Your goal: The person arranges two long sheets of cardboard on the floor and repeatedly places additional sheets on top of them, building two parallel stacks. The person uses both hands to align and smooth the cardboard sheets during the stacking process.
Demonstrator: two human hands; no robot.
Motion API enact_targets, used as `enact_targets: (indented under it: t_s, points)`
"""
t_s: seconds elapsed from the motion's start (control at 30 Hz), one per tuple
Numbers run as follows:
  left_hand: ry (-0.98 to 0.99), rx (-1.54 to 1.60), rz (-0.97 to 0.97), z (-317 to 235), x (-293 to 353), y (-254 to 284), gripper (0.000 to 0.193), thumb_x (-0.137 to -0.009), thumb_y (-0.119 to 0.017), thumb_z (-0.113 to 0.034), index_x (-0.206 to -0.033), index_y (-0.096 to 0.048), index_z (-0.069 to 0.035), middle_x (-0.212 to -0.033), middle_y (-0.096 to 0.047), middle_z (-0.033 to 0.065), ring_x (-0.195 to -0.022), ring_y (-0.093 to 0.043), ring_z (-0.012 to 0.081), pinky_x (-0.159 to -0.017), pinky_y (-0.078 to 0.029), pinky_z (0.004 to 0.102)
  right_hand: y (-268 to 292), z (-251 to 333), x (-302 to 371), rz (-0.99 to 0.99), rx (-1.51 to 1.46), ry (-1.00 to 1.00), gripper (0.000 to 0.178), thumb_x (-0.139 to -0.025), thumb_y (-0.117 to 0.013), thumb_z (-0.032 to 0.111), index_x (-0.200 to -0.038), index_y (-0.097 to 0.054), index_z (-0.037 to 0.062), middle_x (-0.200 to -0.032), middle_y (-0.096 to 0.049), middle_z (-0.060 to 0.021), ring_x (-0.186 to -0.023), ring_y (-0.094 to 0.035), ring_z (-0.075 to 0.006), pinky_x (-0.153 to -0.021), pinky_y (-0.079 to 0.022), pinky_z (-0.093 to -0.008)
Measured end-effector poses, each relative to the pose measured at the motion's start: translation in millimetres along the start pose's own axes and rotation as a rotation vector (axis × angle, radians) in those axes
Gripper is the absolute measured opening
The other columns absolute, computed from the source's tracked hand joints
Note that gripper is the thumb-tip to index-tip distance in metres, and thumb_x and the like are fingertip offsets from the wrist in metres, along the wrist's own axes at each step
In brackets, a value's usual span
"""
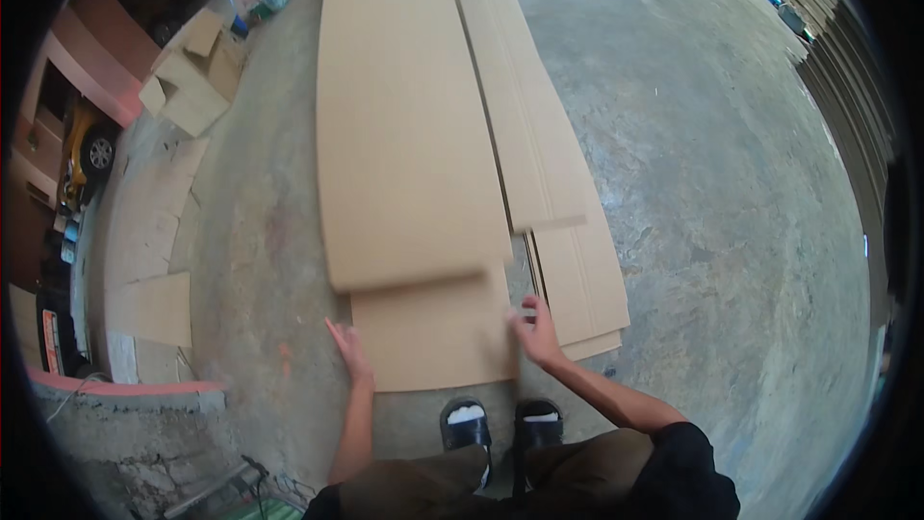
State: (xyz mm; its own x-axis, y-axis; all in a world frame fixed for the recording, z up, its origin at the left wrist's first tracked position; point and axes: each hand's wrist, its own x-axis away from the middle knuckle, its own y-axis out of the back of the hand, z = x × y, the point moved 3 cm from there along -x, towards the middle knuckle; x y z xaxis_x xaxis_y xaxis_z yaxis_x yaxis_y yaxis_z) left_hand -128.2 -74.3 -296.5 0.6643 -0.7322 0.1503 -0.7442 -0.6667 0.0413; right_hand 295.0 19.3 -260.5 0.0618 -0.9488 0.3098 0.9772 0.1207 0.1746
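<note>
At 7 o'clock, the left hand, forearm rising from the lower edge, fingers extended and spread wide, beside the left edge of the lower cardboard sheet; contact cannot be told; at 5 o'clock, the right hand, forearm slanting in from the lower right, fingers bent; whether they grip anything cannot be told; from 12 o'clock to the centre, a long upper cardboard sheet, near edge blurred, overlying the lower one; from 12 to 4 o'clock, a creased cardboard strip; beneath all, a grey concrete floor; at 10 o'clock, an open carton; past 9, a yellow vehicle; at 2, stacked flat sheets.
</note>
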Motion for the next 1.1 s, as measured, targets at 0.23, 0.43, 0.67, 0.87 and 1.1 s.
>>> enact_targets:
  t_s: [0.23, 0.43, 0.67, 0.87, 1.1]
  points:
    - [0.541, 0.114, -0.168, 19, 99, 4, 0.074, -0.1, -0.069, -0.001, -0.164, -0.037, -0.02, -0.161, -0.045, 0.0138, -0.137, -0.055, 0.0307, -0.11, -0.051, 0.0579, -20, 20, 14, 0.289, -0.064, -0.233, 0.094, -0.102, -0.071, 0.045, -0.174, -0.019, 0.0134, -0.15, -0.055, -0.0205, -0.136, -0.058, -0.0347, -0.111, -0.05, -0.0532]
    - [0.581, 0.074, -0.078, 35, 95, 52, 0.039, -0.102, -0.067, -0.001, -0.138, -0.054, -0.004, -0.137, -0.061, 0.0133, -0.119, -0.067, 0.0295, -0.097, -0.064, 0.0553, 2, -15, 11, -0.119, 0.808, 0.283, 0.093, -0.084, -0.085, 0.028, -0.159, -0.038, 0.0, -0.147, -0.053, -0.0338, -0.128, -0.058, -0.0505, -0.113, -0.048, -0.0532]
    - [0.599, 0.084, -0.061, 55, 136, 80, 0.035, -0.104, -0.069, -0.006, -0.135, -0.053, -0.008, -0.127, -0.067, 0.0119, -0.114, -0.068, 0.0284, -0.097, -0.062, 0.0545, -1, -81, 30, 0.152, 0.562, 0.083, 0.101, -0.089, -0.083, 0.02, -0.165, -0.023, -0.0082, -0.136, -0.061, -0.033, -0.125, -0.061, -0.0487, -0.111, -0.05, -0.0521]
    - [0.452, -0.417, -0.055, 44, 117, 84, 0.037, -0.1, -0.076, -0.011, -0.132, -0.063, -0.002, -0.11, -0.074, 0.0089, -0.093, -0.074, 0.0207, -0.082, -0.064, 0.0353, -7, -63, 11, 0.225, 0.691, 0.079, 0.104, -0.09, -0.083, 0.022, -0.168, -0.02, -0.0053, -0.12, -0.069, -0.0311, -0.111, -0.067, -0.0478, -0.098, -0.055, -0.0536]
    - [0.216, -0.586, -0.161, 54, 102, 78, 0.044, -0.096, -0.08, -0.014, -0.133, -0.065, 0.005, -0.101, -0.074, 0.0104, -0.082, -0.07, 0.0192, -0.078, -0.057, 0.0347, -7, -27, -12, 0.331, 0.835, -0.014, 0.103, -0.089, -0.084, 0.033, -0.167, -0.027, -0.0012, -0.123, -0.068, -0.0326, -0.114, -0.067, -0.0471, -0.1, -0.056, -0.0521]
